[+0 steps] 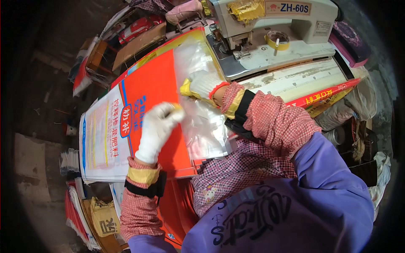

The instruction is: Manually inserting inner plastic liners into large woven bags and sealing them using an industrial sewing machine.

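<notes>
The person leans over a big woven sack (145,90), orange and white, lying flat across the work surface with a clear plastic liner (202,122) spread over its right part. Both hands wear white knit gloves. The left hand (155,130) rests on the orange panel, fingers (171,111) drawn together and curled down at the liner's left edge; whether they pinch the film I cannot tell. The right hand (202,84) sits beyond it, farther up the liner, fingers folded over what looks like a yellow strip (184,90) that pokes out to their left, apparently gripping it. Just past the right fingertips stands a cream industrial sewing machine (270,29), a roll of yellow tape (276,40) on its bed. Below the left wrist, more sacks (78,211) lie stacked near the floor.
</notes>
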Motion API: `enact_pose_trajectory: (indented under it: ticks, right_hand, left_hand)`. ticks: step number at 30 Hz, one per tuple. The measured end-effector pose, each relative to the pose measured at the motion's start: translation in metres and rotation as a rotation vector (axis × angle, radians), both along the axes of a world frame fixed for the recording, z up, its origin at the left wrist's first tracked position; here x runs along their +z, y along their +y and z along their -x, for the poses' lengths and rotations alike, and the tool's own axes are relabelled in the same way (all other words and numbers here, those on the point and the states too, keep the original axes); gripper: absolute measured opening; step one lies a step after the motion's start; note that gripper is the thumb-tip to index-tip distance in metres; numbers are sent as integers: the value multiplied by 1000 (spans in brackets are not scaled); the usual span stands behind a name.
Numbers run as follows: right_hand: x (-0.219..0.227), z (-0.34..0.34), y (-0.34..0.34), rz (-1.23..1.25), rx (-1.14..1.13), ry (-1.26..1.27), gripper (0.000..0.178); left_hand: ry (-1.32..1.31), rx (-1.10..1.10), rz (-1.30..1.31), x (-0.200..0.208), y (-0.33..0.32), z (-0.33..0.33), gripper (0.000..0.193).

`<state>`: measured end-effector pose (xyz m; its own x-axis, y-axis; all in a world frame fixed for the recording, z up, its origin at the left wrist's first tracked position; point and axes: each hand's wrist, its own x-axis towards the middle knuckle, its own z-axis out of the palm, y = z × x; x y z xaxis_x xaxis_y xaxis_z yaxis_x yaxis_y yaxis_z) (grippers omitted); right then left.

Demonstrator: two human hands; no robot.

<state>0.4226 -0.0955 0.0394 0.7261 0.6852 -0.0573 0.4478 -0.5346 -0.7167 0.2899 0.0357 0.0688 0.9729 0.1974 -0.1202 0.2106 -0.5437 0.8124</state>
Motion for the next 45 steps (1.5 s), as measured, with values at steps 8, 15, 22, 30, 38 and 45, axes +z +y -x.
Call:
enact_pose_trajectory:
  ticks: [8, 15, 22, 30, 38, 45]
  right_hand:
    - [2, 1, 4, -106, -25, -202, 29]
    - [3, -11, -5, 349, -142, -512, 21]
    - [2, -25, 5, 238, -11, -78, 21]
    - [-6, -13, 9, -90, -61, 162, 43]
    - [17, -6, -9, 740, 206, -485, 13]
    - [12, 19, 41, -377, 347, -718, 15]
  left_hand:
    - [-276, 31, 179, 5, 37, -22, 23]
    - [-564, 277, 229, 72, 67, 16, 18]
    - [-300, 134, 296, 19, 34, -9, 18]
    - [-128, 29, 201, -25, 13, -61, 18]
    - [-638, 248, 431, 56, 84, -23, 11]
    - [-414, 105, 79, 34, 40, 24, 12]
